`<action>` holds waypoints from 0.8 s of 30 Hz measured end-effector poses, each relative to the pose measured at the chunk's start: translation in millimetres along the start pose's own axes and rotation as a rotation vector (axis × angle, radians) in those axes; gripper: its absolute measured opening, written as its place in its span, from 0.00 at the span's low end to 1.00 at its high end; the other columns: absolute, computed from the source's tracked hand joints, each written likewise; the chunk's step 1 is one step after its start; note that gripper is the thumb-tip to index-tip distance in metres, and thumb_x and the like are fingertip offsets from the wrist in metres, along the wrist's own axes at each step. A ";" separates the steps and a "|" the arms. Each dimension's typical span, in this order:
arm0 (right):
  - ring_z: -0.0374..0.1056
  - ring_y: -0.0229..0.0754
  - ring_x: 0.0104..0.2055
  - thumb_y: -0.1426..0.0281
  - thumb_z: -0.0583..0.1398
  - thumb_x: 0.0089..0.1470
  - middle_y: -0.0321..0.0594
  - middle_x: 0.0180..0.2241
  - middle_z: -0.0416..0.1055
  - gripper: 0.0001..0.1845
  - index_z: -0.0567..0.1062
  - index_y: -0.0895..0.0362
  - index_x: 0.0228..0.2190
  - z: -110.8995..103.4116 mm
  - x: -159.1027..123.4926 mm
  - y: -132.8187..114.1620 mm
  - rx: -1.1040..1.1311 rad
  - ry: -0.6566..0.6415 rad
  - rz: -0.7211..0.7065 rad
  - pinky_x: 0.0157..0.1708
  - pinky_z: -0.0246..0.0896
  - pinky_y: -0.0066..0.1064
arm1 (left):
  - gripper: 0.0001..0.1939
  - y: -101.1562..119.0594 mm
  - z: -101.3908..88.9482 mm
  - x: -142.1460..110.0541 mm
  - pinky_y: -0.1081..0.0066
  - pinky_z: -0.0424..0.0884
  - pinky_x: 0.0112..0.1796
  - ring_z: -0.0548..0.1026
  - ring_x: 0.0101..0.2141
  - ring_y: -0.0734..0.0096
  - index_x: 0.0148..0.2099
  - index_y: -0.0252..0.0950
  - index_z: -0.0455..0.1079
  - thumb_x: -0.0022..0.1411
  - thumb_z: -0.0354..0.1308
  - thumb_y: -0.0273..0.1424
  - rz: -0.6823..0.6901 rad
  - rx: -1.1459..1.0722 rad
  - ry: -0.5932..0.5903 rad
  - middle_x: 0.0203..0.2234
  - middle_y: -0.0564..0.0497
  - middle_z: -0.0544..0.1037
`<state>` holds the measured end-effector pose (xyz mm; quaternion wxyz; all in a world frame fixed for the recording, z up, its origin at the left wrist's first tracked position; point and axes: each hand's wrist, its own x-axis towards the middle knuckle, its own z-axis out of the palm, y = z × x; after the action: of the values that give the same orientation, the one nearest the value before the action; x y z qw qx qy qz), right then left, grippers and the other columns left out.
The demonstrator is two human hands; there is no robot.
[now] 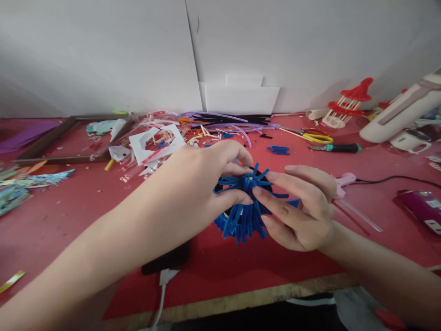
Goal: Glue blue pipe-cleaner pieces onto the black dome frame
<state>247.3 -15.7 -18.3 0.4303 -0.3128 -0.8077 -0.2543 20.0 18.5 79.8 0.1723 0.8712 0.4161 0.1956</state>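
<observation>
A blue pipe-cleaner piece (243, 218), with short strands fanning out from a small pale centre, sits just above the table. My left hand (210, 177) comes over it from the left, its thumb and fingers closed on the upper strands. From the right, my right hand (303, 207) curls around the same piece, fingertips pressed against strands near the centre. Some dark material shows beneath the strands. The underside of the piece and part of my left fingers are hidden.
Behind lie purple and black pipe cleaners (234, 120), blue offcuts (278, 150), yellow-handled pliers (317, 137) and a craft knife (339, 148). A pink glue gun (344, 181) and a purple box (420, 209) are at right. A black phone (168, 257) with a white cable lies near the front edge.
</observation>
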 end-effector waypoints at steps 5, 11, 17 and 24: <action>0.67 0.51 0.54 0.66 0.58 0.59 0.42 0.50 0.73 0.19 0.78 0.49 0.51 0.4 0.6 -1.8 -0.005 0.005 0.034 0.52 0.67 0.46 | 0.11 2.0 -0.4 0.7 0.64 0.74 0.37 0.83 0.43 0.56 0.45 0.46 0.69 0.59 0.61 0.32 -0.007 -0.006 0.005 0.39 0.57 0.85; 0.65 0.52 0.54 0.64 0.58 0.60 0.44 0.52 0.71 0.20 0.78 0.52 0.52 1.3 0.9 -5.0 -0.016 -0.009 0.038 0.53 0.67 0.47 | 0.15 3.6 2.9 0.5 0.63 0.75 0.37 0.84 0.43 0.55 0.46 0.46 0.67 0.58 0.66 0.35 0.004 0.011 0.017 0.39 0.57 0.85; 0.66 0.50 0.52 0.66 0.58 0.60 0.43 0.50 0.72 0.18 0.80 0.50 0.50 -4.1 4.6 3.6 0.001 0.014 -0.030 0.50 0.68 0.44 | 0.14 7.6 8.0 1.1 0.63 0.77 0.40 0.84 0.46 0.54 0.43 0.46 0.63 0.57 0.63 0.33 -0.013 -0.071 0.056 0.38 0.56 0.84; 0.74 0.50 0.49 0.73 0.62 0.57 0.45 0.46 0.78 0.25 0.76 0.53 0.56 -39.0 6.9 69.4 -0.133 0.154 0.033 0.53 0.67 0.47 | 0.19 3.1 5.5 0.9 0.68 0.78 0.45 0.82 0.50 0.62 0.48 0.44 0.61 0.60 0.66 0.32 0.008 -0.184 -0.034 0.44 0.54 0.83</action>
<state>315.4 6.6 16.9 0.4735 -0.3335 -0.7484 -0.3233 25.2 16.6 76.6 0.2577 0.8565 0.3901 0.2188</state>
